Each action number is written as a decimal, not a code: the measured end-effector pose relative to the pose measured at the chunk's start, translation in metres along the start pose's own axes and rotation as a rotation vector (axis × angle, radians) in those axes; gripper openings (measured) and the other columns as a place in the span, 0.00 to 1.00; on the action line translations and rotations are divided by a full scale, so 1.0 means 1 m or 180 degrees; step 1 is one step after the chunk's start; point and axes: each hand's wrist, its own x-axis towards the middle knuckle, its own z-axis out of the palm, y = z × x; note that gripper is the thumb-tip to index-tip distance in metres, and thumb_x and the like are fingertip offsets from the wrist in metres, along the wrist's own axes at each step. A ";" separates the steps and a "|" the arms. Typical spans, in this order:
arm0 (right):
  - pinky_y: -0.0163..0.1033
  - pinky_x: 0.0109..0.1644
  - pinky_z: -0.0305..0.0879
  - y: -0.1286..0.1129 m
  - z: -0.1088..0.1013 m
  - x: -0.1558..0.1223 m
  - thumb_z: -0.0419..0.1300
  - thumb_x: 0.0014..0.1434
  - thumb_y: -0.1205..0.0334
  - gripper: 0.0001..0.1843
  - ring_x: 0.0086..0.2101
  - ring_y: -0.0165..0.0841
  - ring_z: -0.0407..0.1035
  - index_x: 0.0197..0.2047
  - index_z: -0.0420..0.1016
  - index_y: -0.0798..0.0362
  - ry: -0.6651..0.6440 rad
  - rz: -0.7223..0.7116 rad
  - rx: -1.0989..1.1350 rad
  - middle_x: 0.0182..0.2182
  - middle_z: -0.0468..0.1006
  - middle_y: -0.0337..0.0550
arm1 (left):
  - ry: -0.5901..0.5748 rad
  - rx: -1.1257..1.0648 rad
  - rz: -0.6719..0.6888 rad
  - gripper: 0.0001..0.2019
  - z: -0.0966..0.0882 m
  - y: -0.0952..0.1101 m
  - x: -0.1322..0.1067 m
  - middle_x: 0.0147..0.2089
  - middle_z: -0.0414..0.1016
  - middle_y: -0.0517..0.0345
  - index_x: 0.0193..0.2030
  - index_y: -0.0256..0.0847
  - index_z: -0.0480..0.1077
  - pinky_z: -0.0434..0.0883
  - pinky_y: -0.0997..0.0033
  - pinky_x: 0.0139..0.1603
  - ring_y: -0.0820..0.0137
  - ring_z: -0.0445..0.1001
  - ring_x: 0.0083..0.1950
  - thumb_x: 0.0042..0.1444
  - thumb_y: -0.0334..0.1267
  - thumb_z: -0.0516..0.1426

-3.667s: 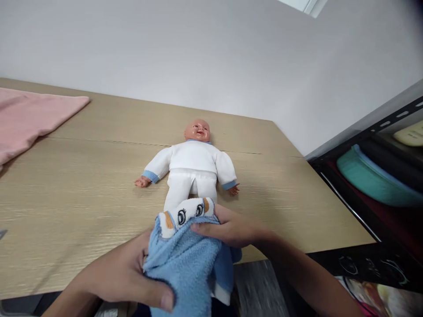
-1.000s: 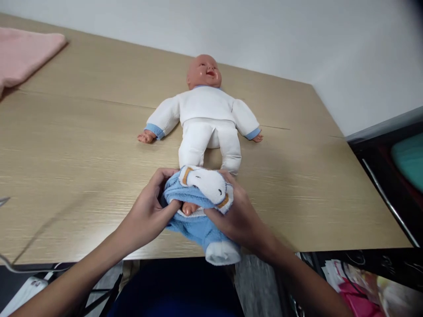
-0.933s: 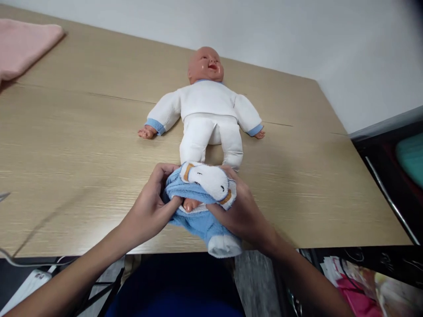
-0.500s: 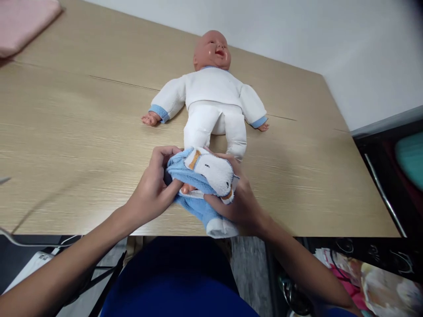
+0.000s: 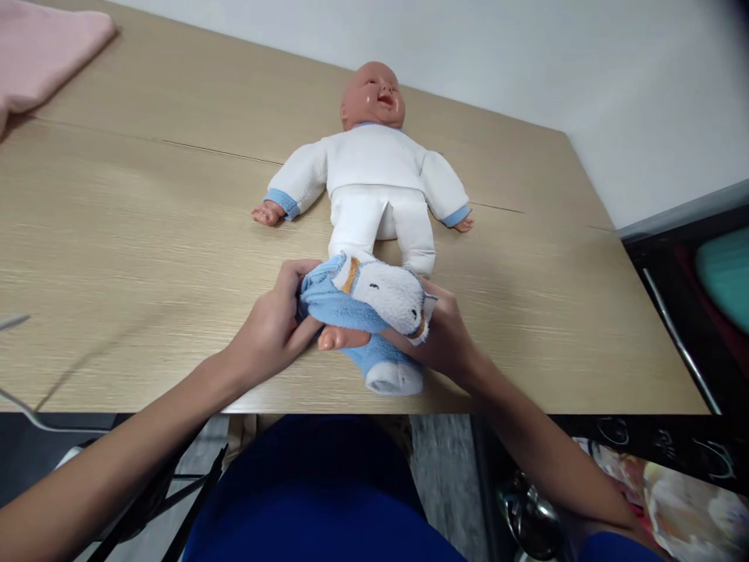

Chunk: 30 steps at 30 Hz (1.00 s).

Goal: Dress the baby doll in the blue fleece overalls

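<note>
A baby doll [image 5: 378, 156] lies on its back, head toward the wall, in a white top with blue cuffs. Bunched around its lower legs are light blue terry pants [image 5: 339, 300] with a white animal patch [image 5: 386, 293]. One bare doll foot [image 5: 345, 338] pokes out below the gathered cloth. My left hand [image 5: 281, 312] grips the left side of the pants, thumb beside the foot. On the other side my right hand [image 5: 438, 328] is closed on the pants, its fingers partly hidden behind the patch. A white-cuffed pant leg [image 5: 393, 375] hangs toward me.
The doll rests on a wooden table [image 5: 146, 257] with a white wall [image 5: 468, 47] behind it. Folded pink cloth [image 5: 52, 47] lies at the far left. A thin cable [image 5: 52, 425] runs by the left front edge. Dark shelving [image 5: 672, 297] stands on the right.
The pants have been drawn slightly up the doll's leg and away from me. More of the bare foot now shows beneath the cloth. Both hands keep their hold.
</note>
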 end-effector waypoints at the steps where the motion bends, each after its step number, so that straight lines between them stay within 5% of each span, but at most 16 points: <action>1: 0.48 0.53 0.84 0.003 -0.002 0.002 0.67 0.67 0.60 0.03 0.44 0.42 0.82 0.45 0.80 0.46 0.0022 -0.0034 0.0118 0.43 0.86 0.44 | -0.0036 -0.0034 0.0032 0.22 -0.002 -0.002 0.003 0.51 0.78 0.56 0.66 0.42 0.64 0.76 0.68 0.46 0.65 0.79 0.46 0.70 0.40 0.62; 6: 0.50 0.60 0.80 0.024 -0.015 0.018 0.75 0.60 0.56 0.09 0.50 0.44 0.81 0.40 0.83 0.49 -0.0233 -0.0099 0.0629 0.50 0.85 0.46 | -0.0714 -0.0513 -0.0044 0.13 -0.012 -0.013 0.025 0.50 0.80 0.54 0.55 0.40 0.74 0.77 0.68 0.48 0.64 0.79 0.48 0.72 0.46 0.63; 11: 0.45 0.52 0.79 0.033 -0.024 0.029 0.77 0.62 0.51 0.16 0.41 0.41 0.81 0.45 0.86 0.53 -0.0510 0.0434 0.1126 0.41 0.89 0.42 | -0.1061 -0.0938 -0.0145 0.23 -0.021 -0.020 0.052 0.53 0.84 0.50 0.62 0.42 0.77 0.82 0.64 0.50 0.59 0.83 0.51 0.66 0.49 0.69; 15: 0.46 0.56 0.79 0.033 -0.024 0.031 0.76 0.65 0.46 0.23 0.48 0.43 0.82 0.55 0.85 0.52 -0.0612 0.0651 0.1330 0.48 0.89 0.43 | -0.1142 -0.1219 -0.0211 0.27 -0.026 -0.024 0.067 0.48 0.86 0.52 0.55 0.45 0.80 0.82 0.62 0.45 0.57 0.84 0.47 0.53 0.53 0.77; 18: 0.45 0.53 0.79 0.032 -0.029 0.028 0.74 0.67 0.44 0.25 0.48 0.42 0.80 0.58 0.82 0.51 -0.0534 0.0715 0.1335 0.50 0.87 0.43 | -0.1026 -0.1197 -0.0193 0.30 -0.029 -0.030 0.072 0.48 0.85 0.50 0.50 0.44 0.80 0.82 0.61 0.46 0.56 0.83 0.48 0.48 0.62 0.77; 22: 0.38 0.38 0.72 0.028 -0.049 0.018 0.65 0.75 0.43 0.19 0.35 0.34 0.72 0.51 0.80 0.51 -0.0837 0.0856 0.1258 0.37 0.80 0.38 | -0.0687 -0.0723 -0.0065 0.32 -0.034 -0.036 0.072 0.40 0.78 0.54 0.42 0.42 0.79 0.80 0.63 0.43 0.61 0.79 0.41 0.59 0.73 0.65; 25: 0.35 0.29 0.61 0.027 -0.069 0.009 0.65 0.75 0.42 0.18 0.29 0.31 0.63 0.43 0.77 0.49 -0.1061 0.0905 0.0952 0.29 0.69 0.33 | -0.0595 -0.0574 -0.0043 0.31 -0.034 -0.035 0.072 0.39 0.76 0.55 0.41 0.43 0.77 0.79 0.64 0.42 0.63 0.76 0.39 0.66 0.73 0.59; 30: 0.38 0.40 0.68 0.038 -0.082 0.003 0.65 0.75 0.42 0.19 0.36 0.34 0.71 0.44 0.80 0.49 -0.0920 0.0861 0.1236 0.35 0.75 0.38 | -0.0592 -0.0903 -0.0161 0.27 -0.029 -0.032 0.072 0.38 0.77 0.57 0.44 0.43 0.75 0.75 0.68 0.37 0.66 0.73 0.35 0.70 0.69 0.58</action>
